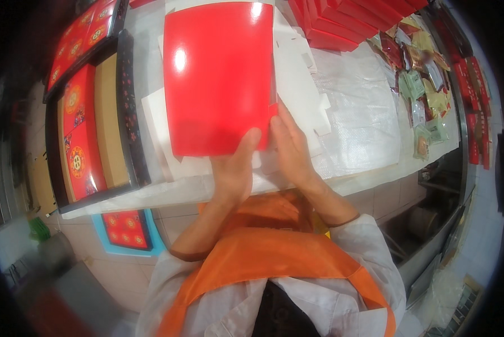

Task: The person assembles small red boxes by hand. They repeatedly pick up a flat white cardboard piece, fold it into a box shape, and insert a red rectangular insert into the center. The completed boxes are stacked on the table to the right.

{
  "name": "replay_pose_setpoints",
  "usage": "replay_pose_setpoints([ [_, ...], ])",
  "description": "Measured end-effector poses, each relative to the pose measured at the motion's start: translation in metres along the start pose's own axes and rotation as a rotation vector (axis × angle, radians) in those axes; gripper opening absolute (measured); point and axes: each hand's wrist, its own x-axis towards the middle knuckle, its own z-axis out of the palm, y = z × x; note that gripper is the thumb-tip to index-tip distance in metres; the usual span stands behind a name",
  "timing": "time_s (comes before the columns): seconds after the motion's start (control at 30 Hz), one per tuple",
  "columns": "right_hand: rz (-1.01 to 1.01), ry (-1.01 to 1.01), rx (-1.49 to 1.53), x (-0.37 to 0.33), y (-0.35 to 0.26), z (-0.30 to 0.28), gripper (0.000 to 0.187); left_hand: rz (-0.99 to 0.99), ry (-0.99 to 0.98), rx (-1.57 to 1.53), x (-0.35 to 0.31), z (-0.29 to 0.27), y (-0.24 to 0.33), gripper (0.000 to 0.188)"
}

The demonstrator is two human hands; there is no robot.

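Observation:
A glossy red cardboard box piece (218, 73) lies before me over white card sheets, its broad red face up. My left hand (235, 168) grips its near right corner, the thumb on top and the other fingers hidden underneath. Along the right edge, beside a small red flap, my right hand (292, 149) rests with its fingers stretched out and pressed against the side. Part of that hand's inner side is hidden. White card sheets (302, 90) show from under the red piece on both sides.
Red folded boxes (347, 22) are stacked at the far right. Beyond a white woven sheet (359, 112) lies a heap of small wrapped packets (420, 84). Dark-edged trays of patterned red boxes (78, 135) stand at the left. A blue-rimmed tray (100, 230) sits lower, past the table edge.

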Motion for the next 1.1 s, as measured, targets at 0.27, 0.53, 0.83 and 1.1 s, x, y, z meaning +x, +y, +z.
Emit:
replay_pose_setpoints([
  [0.27,0.049,-0.002,-0.061,0.000,-0.004,-0.001,0.045,0.029,-0.019,0.007,-0.002,-0.001,-0.005,0.040],
  [0.53,0.057,0.038,0.005,-0.002,0.005,0.002,0.044,0.074,0.042,0.286,-0.004,-0.003,-0.004,0.027],
  [0.83,0.203,0.046,0.200,-0.011,-0.003,0.008,0.046,0.188,0.038,0.200,-0.004,-0.002,-0.013,0.024],
  [1.1,0.049,-0.040,-0.006,-0.015,-0.011,0.013,0.051,-0.007,0.106,0.084,-0.011,-0.002,-0.015,0.022],
])
